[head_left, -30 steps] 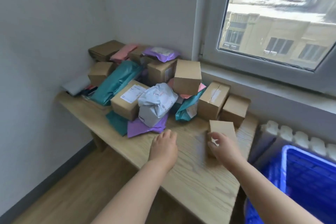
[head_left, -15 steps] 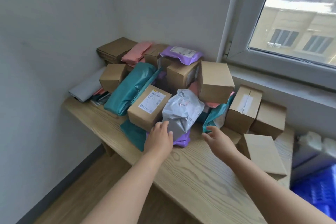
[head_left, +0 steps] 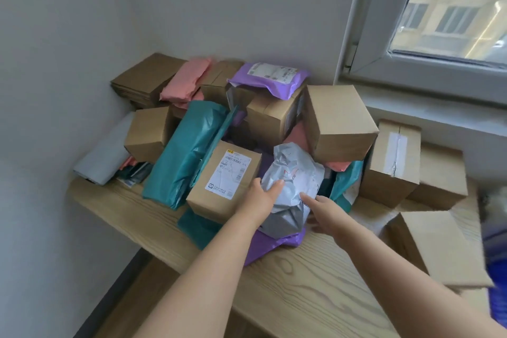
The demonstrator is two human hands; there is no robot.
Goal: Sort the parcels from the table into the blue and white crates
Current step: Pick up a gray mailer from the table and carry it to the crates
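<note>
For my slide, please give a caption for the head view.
Both hands, left hand and right hand, reach the grey mailer bag amid piled parcels.

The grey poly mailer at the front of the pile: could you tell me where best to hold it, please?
Take the grey poly mailer by its two crumpled sides, coming from the front, probably with both hands: it is soft, bulges upward, and boxes crowd in behind it.
</note>
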